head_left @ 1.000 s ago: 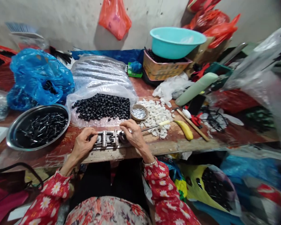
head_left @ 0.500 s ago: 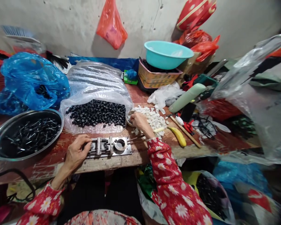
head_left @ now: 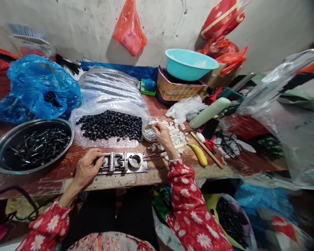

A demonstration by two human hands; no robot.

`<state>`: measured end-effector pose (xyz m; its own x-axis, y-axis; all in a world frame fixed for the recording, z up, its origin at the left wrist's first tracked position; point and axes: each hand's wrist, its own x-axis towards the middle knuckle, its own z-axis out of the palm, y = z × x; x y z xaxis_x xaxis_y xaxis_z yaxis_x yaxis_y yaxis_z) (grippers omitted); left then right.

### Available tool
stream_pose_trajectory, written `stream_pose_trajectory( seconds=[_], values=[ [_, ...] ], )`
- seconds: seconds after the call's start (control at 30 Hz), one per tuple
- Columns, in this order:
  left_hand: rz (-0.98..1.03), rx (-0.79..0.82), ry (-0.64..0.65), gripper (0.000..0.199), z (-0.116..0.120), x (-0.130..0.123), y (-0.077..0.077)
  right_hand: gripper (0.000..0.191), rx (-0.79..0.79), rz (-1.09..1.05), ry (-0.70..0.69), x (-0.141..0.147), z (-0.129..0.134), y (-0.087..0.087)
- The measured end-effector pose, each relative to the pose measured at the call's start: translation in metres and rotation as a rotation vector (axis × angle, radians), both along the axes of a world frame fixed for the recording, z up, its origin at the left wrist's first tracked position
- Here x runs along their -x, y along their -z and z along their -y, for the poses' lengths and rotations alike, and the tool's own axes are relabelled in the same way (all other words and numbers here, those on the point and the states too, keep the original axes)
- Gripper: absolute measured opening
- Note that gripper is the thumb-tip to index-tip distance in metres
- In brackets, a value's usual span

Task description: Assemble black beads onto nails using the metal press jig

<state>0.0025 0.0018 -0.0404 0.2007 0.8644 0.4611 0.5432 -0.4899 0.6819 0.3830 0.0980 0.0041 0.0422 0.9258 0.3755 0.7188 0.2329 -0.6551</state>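
Observation:
My left hand (head_left: pixel 89 164) is closed around the left end of a metal jig (head_left: pixel 119 162), which lies at the table's front edge. The jig has rods, crossbars and a round ring on its right part. My right hand (head_left: pixel 162 135) is pinched just above the right side of a small bowl (head_left: pixel 147 140) of thin silvery metal pins; whatever lies between the fingertips is too small to make out. Behind the jig, an open clear plastic bag (head_left: pixel 78 141) spills small black round caps (head_left: pixel 112 126). White plastic pieces (head_left: pixel 176 134) are heaped beside my right hand.
On the left stands a metal basin (head_left: pixel 71 139) of black parts with metal shafts, under a blue plastic bag (head_left: pixel 42 87). A banana (head_left: pixel 199 155), a wooden stick (head_left: pixel 208 150) and a pale green bottle (head_left: pixel 209 113) lie rightward. A turquoise basin (head_left: pixel 189 66) tops a crate behind.
My right hand has drawn up and right, out of the small bowl, so its pins now show. My left hand stays at the jig's end. The whole view has shifted slightly.

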Motion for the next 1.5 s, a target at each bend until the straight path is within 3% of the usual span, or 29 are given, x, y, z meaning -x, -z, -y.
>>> stream_pose_trajectory(
  seconds=[0.1, 0.2, 0.37, 0.53, 0.7, 0.83, 1.07, 1.33, 1.5],
  values=[
    [0.022, -0.081, -0.005, 0.015, 0.001, -0.002, -0.003, 0.014, 0.013, -0.036, -0.065, 0.017, 0.018, -0.010],
    [0.039, -0.136, -0.069, 0.012, 0.007, -0.004, -0.008, 0.013, 0.027, -0.047, -0.225, 0.046, 0.047, -0.018],
    [0.028, -0.237, -0.107, 0.010, 0.018, -0.005, -0.017, 0.015, 0.012, 0.022, -0.420, 0.100, 0.088, -0.019],
    [0.011, -0.269, -0.089, 0.011, 0.024, -0.002, -0.022, 0.021, -0.020, 0.240, -0.470, 0.140, 0.100, -0.009],
    [0.020, -0.255, -0.104, 0.010, 0.030, 0.003, -0.015, 0.019, -0.044, 0.461, -0.421, 0.164, 0.099, 0.003],
    [0.016, -0.235, -0.097, 0.012, 0.034, 0.005, -0.007, 0.018, -0.056, 0.541, -0.344, 0.170, 0.101, 0.009],
    [0.035, -0.231, -0.107, 0.013, 0.035, 0.005, -0.005, 0.016, -0.075, 0.470, -0.304, 0.163, 0.110, 0.008],
    [0.006, -0.248, -0.115, 0.013, 0.036, 0.002, -0.005, 0.015, -0.113, 0.577, -0.361, 0.163, 0.131, 0.009],
    [-0.117, -0.298, -0.109, 0.015, 0.038, 0.000, -0.007, 0.016, -0.157, 0.485, -0.339, 0.157, 0.137, 0.004]
  ],
)
